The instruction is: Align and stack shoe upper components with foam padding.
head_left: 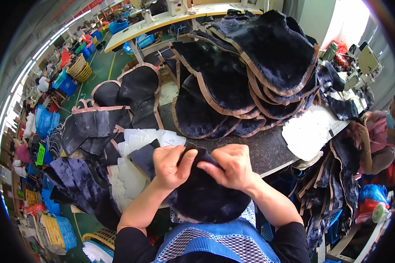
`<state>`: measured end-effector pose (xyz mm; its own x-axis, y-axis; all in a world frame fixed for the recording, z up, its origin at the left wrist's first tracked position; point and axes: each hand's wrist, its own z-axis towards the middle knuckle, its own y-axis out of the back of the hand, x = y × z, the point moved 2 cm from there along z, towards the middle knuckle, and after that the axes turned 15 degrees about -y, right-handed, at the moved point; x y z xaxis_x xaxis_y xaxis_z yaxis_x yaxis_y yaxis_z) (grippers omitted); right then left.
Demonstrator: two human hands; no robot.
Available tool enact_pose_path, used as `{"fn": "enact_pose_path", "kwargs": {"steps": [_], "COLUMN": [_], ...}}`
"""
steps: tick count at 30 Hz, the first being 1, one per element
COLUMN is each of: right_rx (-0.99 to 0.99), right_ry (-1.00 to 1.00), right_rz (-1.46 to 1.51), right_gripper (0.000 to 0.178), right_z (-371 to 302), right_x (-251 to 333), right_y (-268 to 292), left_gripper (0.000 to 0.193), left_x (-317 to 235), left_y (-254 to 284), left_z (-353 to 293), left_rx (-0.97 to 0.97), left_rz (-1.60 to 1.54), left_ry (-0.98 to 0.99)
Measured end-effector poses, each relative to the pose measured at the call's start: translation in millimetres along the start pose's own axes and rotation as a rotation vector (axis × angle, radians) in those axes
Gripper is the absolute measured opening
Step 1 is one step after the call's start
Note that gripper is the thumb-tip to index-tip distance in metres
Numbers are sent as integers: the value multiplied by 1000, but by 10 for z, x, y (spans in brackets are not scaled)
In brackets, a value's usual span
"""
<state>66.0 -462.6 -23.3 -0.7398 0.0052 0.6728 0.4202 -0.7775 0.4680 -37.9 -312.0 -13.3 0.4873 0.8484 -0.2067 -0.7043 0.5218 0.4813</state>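
My left hand [173,166] and my right hand [230,165] are both closed on the upper edge of a dark furry fabric piece [210,199]. It hangs from them in front of my blue patterned apron [219,241], its lower edge rounded. Both thumbs press on the cloth between the fists. Beside my left hand a flat dark piece [142,158] lies over white scalloped pieces [131,177]. Past my hands, dark plush pieces with pinkish-brown bound edges [226,83] overlap in a tall stack. More dark pieces with pink edging [140,85] lie to the left.
A dark speckled tabletop [267,151] shows under the stack, with a white sheet [309,131] at its right. Bound plush pieces [338,175] hang at the right, near another person [377,144]. Purple-black plush [81,184] drapes at the left, above a yellow basket [102,239].
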Motion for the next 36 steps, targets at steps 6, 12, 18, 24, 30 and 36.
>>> {"fn": "enact_pose_path", "kwargs": {"steps": [6,12,18,24,30,36], "right_rx": [125,-628,-689,-551,-480,683], "right_ry": [100,325,-37,63,237,193], "right_rz": [97,-278,-976,-1046,-708,491], "right_gripper": [53,50,51,35,38,10], "right_z": [153,1629,2394,2168,1768,1396], "right_x": [257,311,-943,-1054,-70,1017], "right_y": [172,777,1726,1425,837,286], "left_gripper": [51,24,40,81,33,16], "left_x": [-28,596,1369,1717,1703,2130], "left_y": [312,544,-102,-1191,-1234,-527], "left_z": [326,2167,2263,977,890,699], "left_rx": [-5,-172,164,409,70,-83], "left_rz": [-114,372,-72,-214,-123,199], "left_ry": [-117,-483,7,102,-142,11]}}
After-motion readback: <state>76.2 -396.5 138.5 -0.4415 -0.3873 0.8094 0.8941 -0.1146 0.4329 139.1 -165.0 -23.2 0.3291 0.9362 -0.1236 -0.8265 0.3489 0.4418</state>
